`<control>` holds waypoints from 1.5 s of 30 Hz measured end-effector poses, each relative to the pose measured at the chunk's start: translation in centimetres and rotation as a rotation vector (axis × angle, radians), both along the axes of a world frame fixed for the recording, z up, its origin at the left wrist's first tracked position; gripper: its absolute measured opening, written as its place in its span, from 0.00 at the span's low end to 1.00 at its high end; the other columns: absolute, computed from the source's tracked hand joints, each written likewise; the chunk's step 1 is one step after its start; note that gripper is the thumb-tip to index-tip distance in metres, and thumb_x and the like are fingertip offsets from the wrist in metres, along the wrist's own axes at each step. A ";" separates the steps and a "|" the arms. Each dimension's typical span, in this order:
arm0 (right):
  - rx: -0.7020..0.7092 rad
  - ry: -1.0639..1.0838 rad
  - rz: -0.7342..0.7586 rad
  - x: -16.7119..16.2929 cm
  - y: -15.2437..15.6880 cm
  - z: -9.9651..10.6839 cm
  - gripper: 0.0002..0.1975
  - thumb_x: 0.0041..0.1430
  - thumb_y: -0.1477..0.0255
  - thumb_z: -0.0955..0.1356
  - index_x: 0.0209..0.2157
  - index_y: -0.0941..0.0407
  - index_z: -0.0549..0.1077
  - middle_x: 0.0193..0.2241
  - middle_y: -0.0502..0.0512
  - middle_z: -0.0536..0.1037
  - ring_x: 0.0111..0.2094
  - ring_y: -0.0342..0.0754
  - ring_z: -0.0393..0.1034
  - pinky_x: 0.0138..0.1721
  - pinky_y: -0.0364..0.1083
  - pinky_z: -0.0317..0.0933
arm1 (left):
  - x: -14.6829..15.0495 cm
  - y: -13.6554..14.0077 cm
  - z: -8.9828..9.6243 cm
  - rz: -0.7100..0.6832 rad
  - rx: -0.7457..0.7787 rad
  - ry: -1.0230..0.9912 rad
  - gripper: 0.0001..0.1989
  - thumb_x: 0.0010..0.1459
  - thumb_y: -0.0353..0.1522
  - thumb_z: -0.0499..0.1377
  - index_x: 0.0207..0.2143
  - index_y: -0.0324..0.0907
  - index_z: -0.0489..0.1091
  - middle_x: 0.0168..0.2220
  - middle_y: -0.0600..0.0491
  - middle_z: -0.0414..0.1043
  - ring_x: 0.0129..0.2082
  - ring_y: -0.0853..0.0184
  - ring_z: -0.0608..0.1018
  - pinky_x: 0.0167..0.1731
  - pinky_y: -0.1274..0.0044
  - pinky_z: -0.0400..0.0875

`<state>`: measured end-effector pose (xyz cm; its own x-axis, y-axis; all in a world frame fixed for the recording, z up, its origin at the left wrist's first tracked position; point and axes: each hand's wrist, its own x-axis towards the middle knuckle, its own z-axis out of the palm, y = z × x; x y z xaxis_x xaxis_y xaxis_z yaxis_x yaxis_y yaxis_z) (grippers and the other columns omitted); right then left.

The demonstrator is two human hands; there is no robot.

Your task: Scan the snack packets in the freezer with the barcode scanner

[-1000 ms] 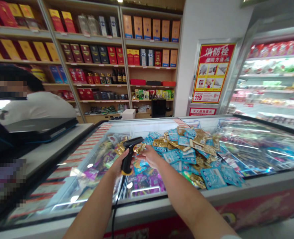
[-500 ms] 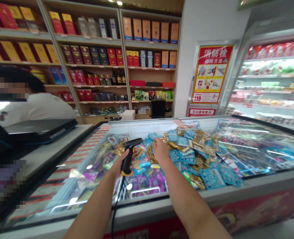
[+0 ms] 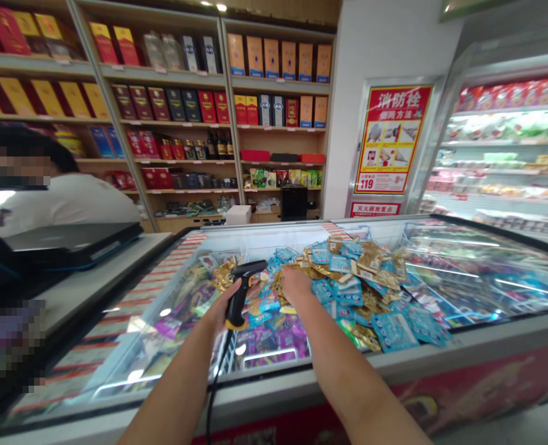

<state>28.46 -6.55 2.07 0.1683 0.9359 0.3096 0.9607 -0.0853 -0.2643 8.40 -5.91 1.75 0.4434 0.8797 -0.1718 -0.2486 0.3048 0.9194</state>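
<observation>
My left hand [image 3: 224, 304] is wrapped round the grip of a black and yellow barcode scanner [image 3: 237, 303], whose head points right, over the glass freezer top. A black cable hangs from its handle. My right hand [image 3: 296, 285] is closed at the left side of a heap of small packets, its fingers on a gold foil packet [image 3: 307, 271]; the fingertips are partly hidden. Blue packets [image 3: 394, 330] and gold packets [image 3: 371, 256] lie mixed in the heap to the right. A few more gold packets [image 3: 225, 275] lie left of the scanner.
The heap rests on the chest freezer [image 3: 469, 337], with purple packs [image 3: 267, 340] showing through its glass. At left, a person in a white shirt [image 3: 70, 201] is behind a counter with a dark flat device [image 3: 88, 238]. Shelves of boxed goods [image 3: 172, 102] line the back wall.
My right hand has shifted slightly left and down, and gold foil now shows beside its fingers. The scanner stays in my left hand, nearly still.
</observation>
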 end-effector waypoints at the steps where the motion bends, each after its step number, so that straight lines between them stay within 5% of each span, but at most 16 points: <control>1: 0.004 -0.007 0.010 0.0 0.1 -0.1 0.13 0.60 0.78 0.59 0.40 0.61 0.73 0.34 0.67 0.78 0.38 0.55 0.74 0.36 0.48 0.63 | 0.1 -0.1 0.1 0.022 -0.003 -0.016 0.23 0.54 0.44 0.57 0.47 0.39 0.70 0.47 0.42 0.74 0.51 0.56 0.72 0.38 0.71 0.71; 7: 0.049 0.050 0.109 0.0 0.0 -0.4 0.14 0.61 0.74 0.59 0.44 0.56 0.73 0.37 0.62 0.78 0.40 0.54 0.73 0.39 0.48 0.62 | 0.6 -0.2 0.0 0.096 0.007 -0.154 0.24 0.54 0.37 0.60 0.51 0.37 0.66 0.47 0.42 0.74 0.50 0.57 0.74 0.45 0.67 0.71; 11: 0.100 0.139 -0.076 0.8 -0.4 0.2 0.19 0.62 0.70 0.60 0.54 0.57 0.65 0.48 0.64 0.73 0.44 0.53 0.71 0.41 0.47 0.62 | 0.5 -0.1 -0.4 0.080 0.010 -0.173 0.23 0.55 0.36 0.59 0.53 0.36 0.65 0.50 0.42 0.72 0.53 0.56 0.71 0.50 0.66 0.69; 16: -0.042 0.087 -0.077 1.1 -0.3 0.2 0.16 0.61 0.65 0.61 0.42 0.60 0.73 0.42 0.66 0.75 0.44 0.54 0.71 0.41 0.47 0.61 | 0.4 0.1 -0.5 0.014 0.022 -0.183 0.23 0.56 0.38 0.57 0.52 0.36 0.66 0.54 0.44 0.68 0.57 0.57 0.66 0.54 0.67 0.65; 22: 0.019 0.122 -0.055 0.9 -0.3 0.2 0.16 0.62 0.64 0.60 0.45 0.57 0.71 0.42 0.61 0.75 0.44 0.51 0.70 0.43 0.47 0.60 | 0.4 0.3 -0.6 -0.053 0.026 -0.163 0.23 0.56 0.39 0.58 0.52 0.38 0.67 0.54 0.45 0.68 0.55 0.56 0.68 0.55 0.68 0.63; 28: 0.077 0.088 -0.195 2.5 -0.2 0.1 0.30 0.54 0.58 0.67 0.53 0.63 0.65 0.51 0.68 0.69 0.54 0.59 0.59 0.52 0.52 0.52 | 0.4 0.6 -1.2 -0.031 0.001 -0.114 0.26 0.53 0.41 0.60 0.51 0.35 0.67 0.47 0.42 0.74 0.50 0.57 0.74 0.54 0.70 0.65; 32: 0.083 0.142 -0.209 3.0 0.5 -0.4 0.36 0.47 0.58 0.71 0.54 0.64 0.65 0.49 0.69 0.70 0.52 0.59 0.61 0.50 0.51 0.55 | 0.5 0.5 -1.2 -0.013 0.018 -0.102 0.24 0.51 0.41 0.62 0.48 0.35 0.70 0.46 0.43 0.74 0.48 0.57 0.75 0.53 0.71 0.66; 38: 0.030 0.341 -0.123 3.8 1.6 -1.2 0.11 0.49 0.68 0.70 0.36 0.57 0.77 0.32 0.58 0.79 0.35 0.51 0.72 0.35 0.44 0.59 | 0.7 0.2 -0.8 0.007 0.031 -0.033 0.23 0.50 0.41 0.63 0.44 0.36 0.72 0.46 0.44 0.75 0.46 0.58 0.77 0.51 0.74 0.67; 45: 0.155 0.388 -0.118 3.8 1.9 -1.4 0.09 0.52 0.74 0.66 0.34 0.58 0.77 0.30 0.56 0.78 0.33 0.47 0.70 0.34 0.41 0.57 | 0.6 0.2 -0.9 0.018 0.046 0.000 0.20 0.49 0.42 0.63 0.40 0.36 0.73 0.41 0.43 0.77 0.43 0.58 0.78 0.51 0.72 0.67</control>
